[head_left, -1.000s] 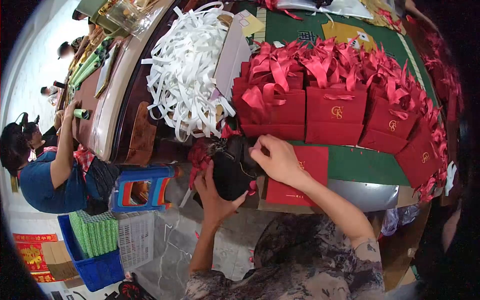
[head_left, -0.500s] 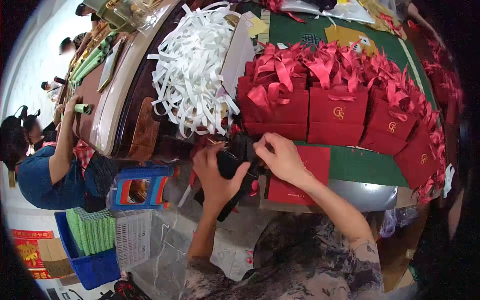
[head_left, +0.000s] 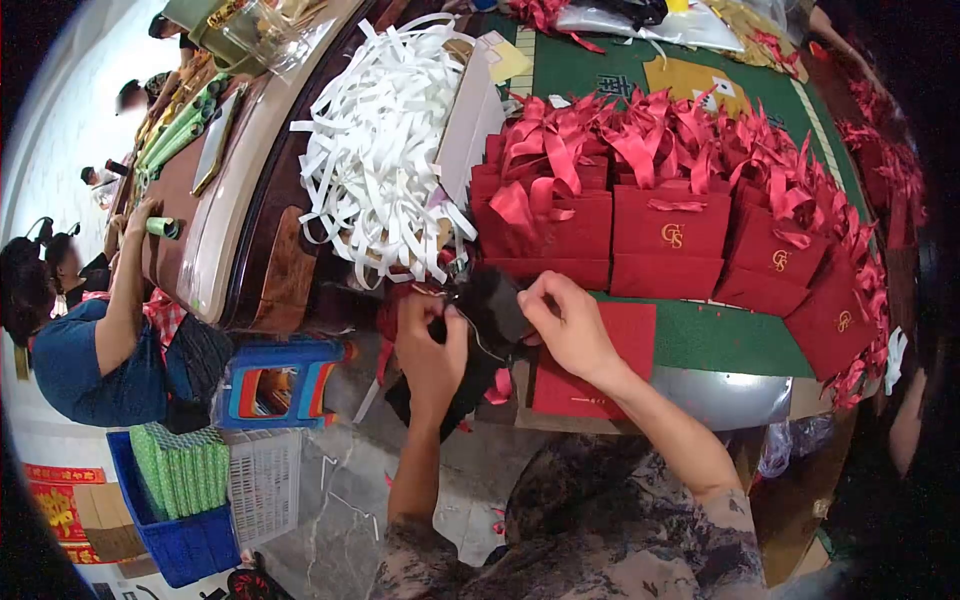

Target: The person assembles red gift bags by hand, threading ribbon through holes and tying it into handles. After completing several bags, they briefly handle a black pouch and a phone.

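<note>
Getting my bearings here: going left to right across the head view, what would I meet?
Blue plastic crate → stacked plastic stools → left hand → black item's upper part → right hand → rightmost gold-lettered red gift bag.

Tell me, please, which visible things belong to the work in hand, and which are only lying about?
Seem to belong to the work:
black item, between the left hand and right hand
perhaps the red bags, standing close by

Seem only lying about:
white strips, heaped beside the bags
blue crate, away from the hands
</note>
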The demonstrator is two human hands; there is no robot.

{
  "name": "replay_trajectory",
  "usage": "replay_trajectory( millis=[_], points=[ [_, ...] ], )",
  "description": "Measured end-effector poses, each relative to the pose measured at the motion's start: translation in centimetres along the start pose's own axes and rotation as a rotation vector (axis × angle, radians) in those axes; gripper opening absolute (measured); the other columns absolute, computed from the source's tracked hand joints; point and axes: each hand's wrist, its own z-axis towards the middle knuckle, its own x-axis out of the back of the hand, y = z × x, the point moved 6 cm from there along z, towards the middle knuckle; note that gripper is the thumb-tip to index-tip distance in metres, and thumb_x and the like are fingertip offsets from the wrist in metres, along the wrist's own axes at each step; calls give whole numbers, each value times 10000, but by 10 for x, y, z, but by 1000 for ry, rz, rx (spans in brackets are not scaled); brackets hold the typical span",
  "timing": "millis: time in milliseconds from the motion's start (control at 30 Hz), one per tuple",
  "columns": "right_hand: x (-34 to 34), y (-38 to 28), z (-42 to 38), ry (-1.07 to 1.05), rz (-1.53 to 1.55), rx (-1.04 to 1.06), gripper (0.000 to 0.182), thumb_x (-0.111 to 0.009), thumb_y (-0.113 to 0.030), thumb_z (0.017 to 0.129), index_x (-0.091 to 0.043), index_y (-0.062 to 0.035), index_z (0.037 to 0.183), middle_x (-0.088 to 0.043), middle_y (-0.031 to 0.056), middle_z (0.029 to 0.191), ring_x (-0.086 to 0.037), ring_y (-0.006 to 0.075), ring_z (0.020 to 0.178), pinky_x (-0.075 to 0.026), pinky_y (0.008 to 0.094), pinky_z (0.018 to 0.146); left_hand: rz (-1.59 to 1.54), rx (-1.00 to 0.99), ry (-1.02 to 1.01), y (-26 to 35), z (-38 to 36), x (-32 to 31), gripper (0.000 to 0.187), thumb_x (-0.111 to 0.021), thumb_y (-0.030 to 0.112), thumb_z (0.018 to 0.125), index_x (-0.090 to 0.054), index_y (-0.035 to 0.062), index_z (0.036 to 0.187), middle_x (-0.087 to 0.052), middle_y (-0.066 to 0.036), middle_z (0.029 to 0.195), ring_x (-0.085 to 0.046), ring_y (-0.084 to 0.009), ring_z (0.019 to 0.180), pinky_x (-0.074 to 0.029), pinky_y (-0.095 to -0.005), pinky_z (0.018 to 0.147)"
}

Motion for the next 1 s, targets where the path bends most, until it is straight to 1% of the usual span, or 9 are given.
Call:
replay_trajectory(
  millis=[133, 167, 300, 367, 500, 567, 633, 800, 1000],
  points=[
    [14, -11, 1, 36, 87, -102, 227, -619, -182, 975, -556, 9, 869, -575, 42, 853, -581, 87, 745, -482, 246, 595, 7, -48, -98, 8, -4, -1, 480, -779, 132, 795, -546, 5, 1194, -598, -175, 1074, -593, -329, 1006, -467, -386, 892],
    [15, -12, 3, 118, -9, 136, 216, -615, -175, 976, -562, 7, 872, -569, 27, 827, -555, 80, 730, -460, 247, 623, 71, -146, -155, 18, -3, -3, 594, -797, 147, 791, -521, -3, 1295, -611, -180, 1139, -602, -313, 1061, -465, -382, 953],
    [17, -15, 4, 125, 48, 39, 202, -615, -163, 971, -572, 11, 879, -566, 39, 805, -531, 80, 717, -449, 259, 643, 204, -319, -270, 41, 1, -10, 791, -878, 275, 712, -505, -1, 1353, -591, -206, 1258, -562, -395, 1158, -424, -466, 1016],
    [25, -18, 6, 174, 45, 15, 224, -657, -173, 920, -565, 17, 846, -586, 146, 802, -600, 267, 749, -462, 374, 691, 213, -332, -308, 43, 3, -12, 812, -882, 288, 705, -499, 0, 1361, -593, -206, 1247, -564, -391, 1159, -425, -465, 1015],
    [26, -10, 8, 193, 40, -4, 225, -662, -172, 916, -572, 21, 844, -590, 150, 804, -598, 279, 749, -460, 377, 694, 173, -334, -458, 45, 8, -21, 895, -893, 328, 674, -473, -14, 1386, -598, -218, 1213, -581, -387, 1141, -446, -459, 992],
    [25, -12, 9, 206, 28, 56, 226, -626, -169, 972, -560, 12, 854, -538, 24, 770, -524, 79, 710, -445, 262, 641, 168, -323, -485, 42, 9, -26, 908, -884, 383, 666, -474, -31, 1363, -593, -225, 1187, -577, -397, 1108, -446, -473, 964],
    [25, -10, 10, 202, 23, 45, 222, -627, -168, 971, -563, 11, 858, -544, 24, 768, -523, 77, 711, -444, 262, 635, 167, -310, -509, 41, 9, -30, 927, -874, 437, 658, -476, -47, 1341, -587, -232, 1161, -573, -407, 1075, -445, -488, 936],
    [25, -6, 11, 201, 37, 43, 207, -631, -156, 966, -567, 13, 865, -556, 29, 773, -520, 69, 710, -445, 261, 618, 281, -256, -399, 47, 3, -35, 896, -882, 289, 595, -479, -47, 1322, -608, -241, 1108, -620, -414, 1017, -513, -468, 879],
    [26, -10, 10, 207, 35, 62, 195, -631, -138, 960, -567, 25, 875, -560, 42, 809, -533, 72, 718, -450, 260, 624, 230, -252, -388, 48, 2, -35, 900, -869, 285, 593, -472, -50, 1328, -605, -244, 1095, -617, -421, 1008, -513, -477, 867]
  ],
)
